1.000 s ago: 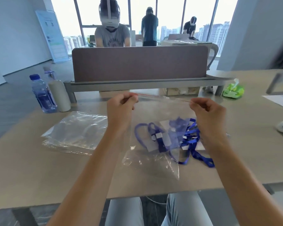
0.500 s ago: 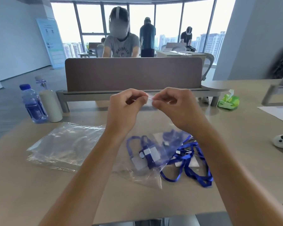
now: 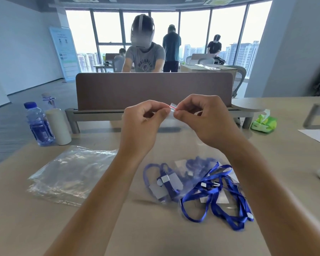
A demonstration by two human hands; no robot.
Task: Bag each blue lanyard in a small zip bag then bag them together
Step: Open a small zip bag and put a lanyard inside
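The left hand and right hand meet fingertip to fingertip, both pinching the red-lined zip strip of a clear bag held up off the worktop. Below the wrists the bag hangs with one lanyard inside; a loose lanyard lies just right of it. With so narrow a pinch, the slick strip could slip or seal only partway, and the loose lanyard's loops look likely to snag.
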